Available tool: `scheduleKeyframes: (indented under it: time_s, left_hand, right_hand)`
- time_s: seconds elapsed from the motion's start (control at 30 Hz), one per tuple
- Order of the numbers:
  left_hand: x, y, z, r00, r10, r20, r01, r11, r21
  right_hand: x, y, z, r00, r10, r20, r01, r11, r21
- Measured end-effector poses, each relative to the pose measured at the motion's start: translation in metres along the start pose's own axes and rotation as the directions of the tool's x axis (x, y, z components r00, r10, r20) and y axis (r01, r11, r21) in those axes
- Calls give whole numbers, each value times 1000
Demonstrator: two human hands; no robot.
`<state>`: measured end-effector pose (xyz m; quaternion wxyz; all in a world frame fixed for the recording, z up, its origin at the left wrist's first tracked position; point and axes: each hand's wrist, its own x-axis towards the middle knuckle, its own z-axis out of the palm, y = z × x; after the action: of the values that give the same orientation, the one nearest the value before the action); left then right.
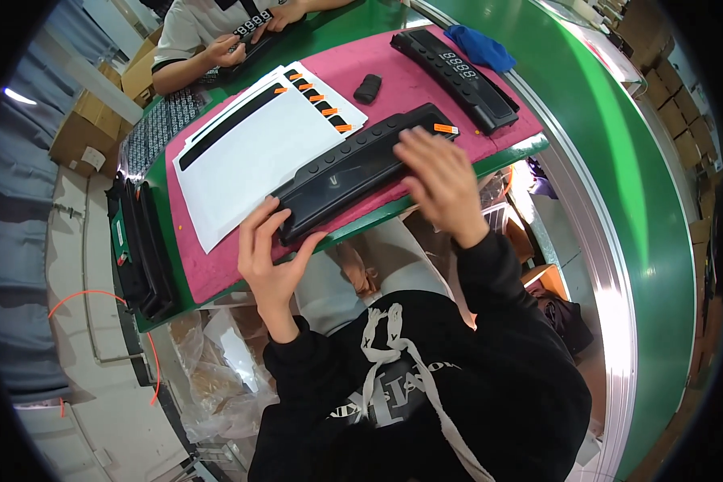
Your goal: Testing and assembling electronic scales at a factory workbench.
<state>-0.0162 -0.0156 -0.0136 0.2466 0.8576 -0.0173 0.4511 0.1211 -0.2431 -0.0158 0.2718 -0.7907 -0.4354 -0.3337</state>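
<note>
While the left hand [273, 247] sits at the near left end of a long black panel [349, 171], its fingers are spread, with the thumb well away from the others. The tips touch that end, maybe to stop it from sliding. The right hand [443, 183] is over the other end, its fingers out straight and close together, its thumb held apart. It is blurred, so one cannot tell if it presses down or just hangs above. Neither hand pinches anything.

The panel lies at a slant on a pink mat [191, 261], along the edge nearest the person, likely so both hands can reach it with ease. Its buttons face up, and an orange tag [446, 128] is by its right end. The mat looks soft, which may save the shiny face from scratches.

Just past it lie white sheets [241, 177] with black strips, perhaps set close for easy picking. A small dark lump [368, 89] and another black panel with digits [458, 79] lie farther off, out of the way. Across the table, a co-worker's hands [226, 52] hold a digit piece.
</note>
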Motion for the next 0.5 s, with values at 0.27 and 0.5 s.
scheduleKeyframes:
  time_s: [0.27, 0.5]
  left_hand:
    - [3, 0, 6, 996, -66, 56, 65, 998, 22]
    - [15, -1, 4, 989, -143, 48, 138, 986, 89]
  right_hand:
    - [6, 45, -22, 998, 56, -4, -56, 998, 7]
    - [42, 73, -25, 989, -75, 127, 49, 979, 196]
